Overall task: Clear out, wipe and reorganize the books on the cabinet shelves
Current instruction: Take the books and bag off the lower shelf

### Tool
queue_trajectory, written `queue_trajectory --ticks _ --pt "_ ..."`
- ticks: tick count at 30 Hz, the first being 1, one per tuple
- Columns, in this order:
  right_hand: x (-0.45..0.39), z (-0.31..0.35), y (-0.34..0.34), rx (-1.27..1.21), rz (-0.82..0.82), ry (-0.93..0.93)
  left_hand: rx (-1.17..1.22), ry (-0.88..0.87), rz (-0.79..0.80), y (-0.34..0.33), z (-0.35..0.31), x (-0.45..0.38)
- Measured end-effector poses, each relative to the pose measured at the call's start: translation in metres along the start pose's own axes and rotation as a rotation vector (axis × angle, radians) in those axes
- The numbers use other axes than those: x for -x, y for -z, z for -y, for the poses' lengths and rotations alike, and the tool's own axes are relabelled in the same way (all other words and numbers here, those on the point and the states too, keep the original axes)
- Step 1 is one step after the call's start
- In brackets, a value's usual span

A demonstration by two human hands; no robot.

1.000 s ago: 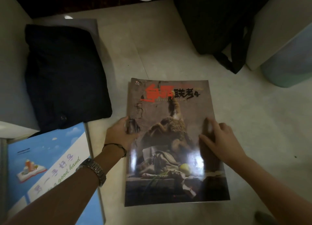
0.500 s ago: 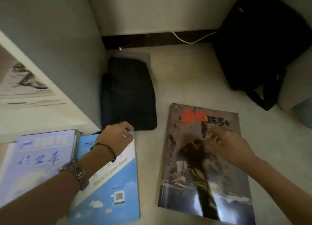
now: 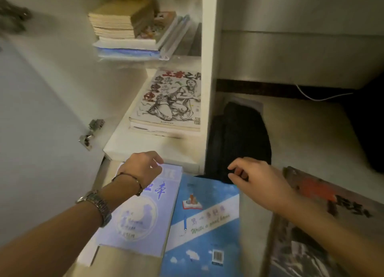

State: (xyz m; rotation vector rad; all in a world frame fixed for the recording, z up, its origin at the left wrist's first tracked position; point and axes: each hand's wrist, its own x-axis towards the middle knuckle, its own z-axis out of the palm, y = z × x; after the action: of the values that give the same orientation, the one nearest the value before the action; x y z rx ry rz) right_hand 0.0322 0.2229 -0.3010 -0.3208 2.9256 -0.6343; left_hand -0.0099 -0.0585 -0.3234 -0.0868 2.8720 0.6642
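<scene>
Hands (image 3: pixel 143 168) off magazine (image 3: pixel 324 220), books (image 3: pixel 166 102) on shelf (image 3: pixel 149 143)

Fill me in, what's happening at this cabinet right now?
A person is clearing books out of an open cabinet. Three already lie on the floor: a lavender book, a blue book and a dark art book. Both hands are empty, fingers loosely curled: the left hand over the lavender book, the right hand above the blue one. A sketch-cover book remains on the lower shelf, and a stack of books on the shelf above.
</scene>
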Motion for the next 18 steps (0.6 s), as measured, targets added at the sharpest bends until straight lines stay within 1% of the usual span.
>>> queue_trajectory --ticks 4,9,14,18 --pt "-0.029 0.048 -0.016 -0.065 -0.016 0.085 0.017 0.045 -0.027 0.021 0.034 -0.010" --pt "-0.071 0.089 -0.045 -0.125 -0.002 0.114 0.054 0.108 -0.072 0.026 0.072 -0.034" --pt "-0.124 0.106 -0.075 -0.097 0.001 0.091 0.113 0.167 -0.122 0.019 0.105 -0.072" --pt "-0.164 0.103 -0.100 -0.155 -0.024 0.078 0.156 0.157 -0.199 0.013 0.120 -0.102"
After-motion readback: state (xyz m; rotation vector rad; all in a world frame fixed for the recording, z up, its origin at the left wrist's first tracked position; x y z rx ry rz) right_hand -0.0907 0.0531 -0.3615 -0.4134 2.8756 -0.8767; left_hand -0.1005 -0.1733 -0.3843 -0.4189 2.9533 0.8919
